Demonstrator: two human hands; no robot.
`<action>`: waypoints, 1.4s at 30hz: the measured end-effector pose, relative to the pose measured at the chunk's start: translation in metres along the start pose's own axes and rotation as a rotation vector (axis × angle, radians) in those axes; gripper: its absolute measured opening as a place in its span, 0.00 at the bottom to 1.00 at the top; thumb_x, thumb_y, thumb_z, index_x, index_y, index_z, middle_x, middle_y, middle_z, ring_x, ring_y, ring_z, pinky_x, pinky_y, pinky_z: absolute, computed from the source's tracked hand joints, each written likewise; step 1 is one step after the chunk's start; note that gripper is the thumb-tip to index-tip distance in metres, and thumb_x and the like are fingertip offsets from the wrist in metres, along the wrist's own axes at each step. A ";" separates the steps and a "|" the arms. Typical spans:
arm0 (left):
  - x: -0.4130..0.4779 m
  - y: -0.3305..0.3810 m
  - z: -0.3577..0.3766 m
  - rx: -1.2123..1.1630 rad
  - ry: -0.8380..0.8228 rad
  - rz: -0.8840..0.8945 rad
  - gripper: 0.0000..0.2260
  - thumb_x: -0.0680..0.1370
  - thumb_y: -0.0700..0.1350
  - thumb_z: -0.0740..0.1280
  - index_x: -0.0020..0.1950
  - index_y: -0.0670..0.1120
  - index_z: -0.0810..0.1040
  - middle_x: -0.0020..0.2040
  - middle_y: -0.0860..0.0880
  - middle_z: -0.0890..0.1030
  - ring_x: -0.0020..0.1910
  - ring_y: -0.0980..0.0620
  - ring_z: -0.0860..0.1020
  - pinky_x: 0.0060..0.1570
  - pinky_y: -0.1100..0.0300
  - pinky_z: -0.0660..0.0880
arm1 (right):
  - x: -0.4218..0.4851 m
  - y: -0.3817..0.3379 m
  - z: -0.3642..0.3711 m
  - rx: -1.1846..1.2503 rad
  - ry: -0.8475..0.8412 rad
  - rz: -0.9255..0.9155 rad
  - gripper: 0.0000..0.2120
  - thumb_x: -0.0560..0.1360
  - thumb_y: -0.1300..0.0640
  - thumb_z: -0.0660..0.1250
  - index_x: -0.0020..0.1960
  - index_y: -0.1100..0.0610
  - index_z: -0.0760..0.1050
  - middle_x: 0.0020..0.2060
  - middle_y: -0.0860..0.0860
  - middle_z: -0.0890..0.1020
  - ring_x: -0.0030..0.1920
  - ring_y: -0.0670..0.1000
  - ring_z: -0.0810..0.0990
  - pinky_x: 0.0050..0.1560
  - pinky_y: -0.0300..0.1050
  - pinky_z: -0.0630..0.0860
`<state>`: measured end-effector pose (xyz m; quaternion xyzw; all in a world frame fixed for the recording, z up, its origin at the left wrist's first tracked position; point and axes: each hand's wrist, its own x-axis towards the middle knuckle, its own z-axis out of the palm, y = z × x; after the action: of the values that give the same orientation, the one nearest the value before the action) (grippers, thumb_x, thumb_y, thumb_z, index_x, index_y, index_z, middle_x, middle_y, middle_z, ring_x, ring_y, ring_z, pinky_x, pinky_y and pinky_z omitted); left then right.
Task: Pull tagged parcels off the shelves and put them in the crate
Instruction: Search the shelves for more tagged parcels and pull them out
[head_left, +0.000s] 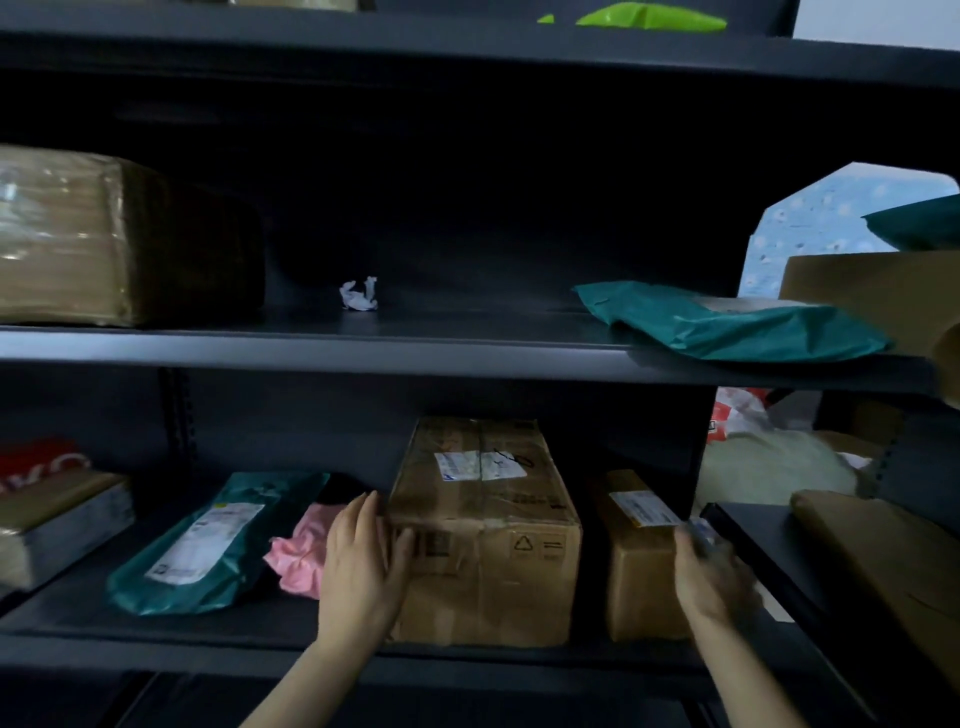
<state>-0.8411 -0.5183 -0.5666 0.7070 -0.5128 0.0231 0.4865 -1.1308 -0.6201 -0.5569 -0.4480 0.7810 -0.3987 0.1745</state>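
— Why is the left hand (361, 558) flat against the large carton (483, 530), lower centre?

— Fingers spread along its left side, bracing to slide it out (my guess).

— The right hand (709, 571)?

— Blurred beside the smaller box (641, 556); finger state unclear.

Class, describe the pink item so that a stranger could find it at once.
Find the lower shelf of the dark rack. Left of the big cardboard box, beside the left hand, lies a crumpled pink bag. It is the only pink thing; its other neighbour is a green mailer.
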 end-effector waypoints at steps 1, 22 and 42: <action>0.006 0.002 -0.001 -0.068 -0.045 -0.107 0.25 0.78 0.48 0.64 0.71 0.38 0.65 0.71 0.39 0.69 0.72 0.42 0.64 0.70 0.49 0.60 | -0.004 -0.007 0.000 -0.018 0.062 -0.102 0.29 0.76 0.42 0.59 0.71 0.57 0.63 0.67 0.63 0.67 0.66 0.65 0.66 0.64 0.63 0.65; -0.057 0.015 -0.022 -0.729 -0.077 -0.359 0.15 0.78 0.36 0.60 0.57 0.55 0.74 0.53 0.57 0.79 0.52 0.63 0.75 0.41 0.74 0.70 | -0.134 0.013 0.013 0.579 -0.319 -0.362 0.21 0.77 0.63 0.61 0.69 0.59 0.65 0.57 0.59 0.77 0.48 0.53 0.74 0.49 0.43 0.67; -0.017 0.019 -0.007 -0.579 -0.123 -0.303 0.17 0.81 0.45 0.58 0.70 0.45 0.70 0.62 0.48 0.76 0.63 0.51 0.72 0.59 0.62 0.67 | -0.098 -0.020 0.030 0.519 -0.284 -0.468 0.19 0.79 0.56 0.58 0.68 0.61 0.66 0.60 0.59 0.76 0.60 0.58 0.74 0.59 0.48 0.71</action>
<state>-0.8601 -0.5014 -0.5594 0.6076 -0.4153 -0.2389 0.6335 -1.0473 -0.5575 -0.5681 -0.6061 0.4983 -0.5463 0.2931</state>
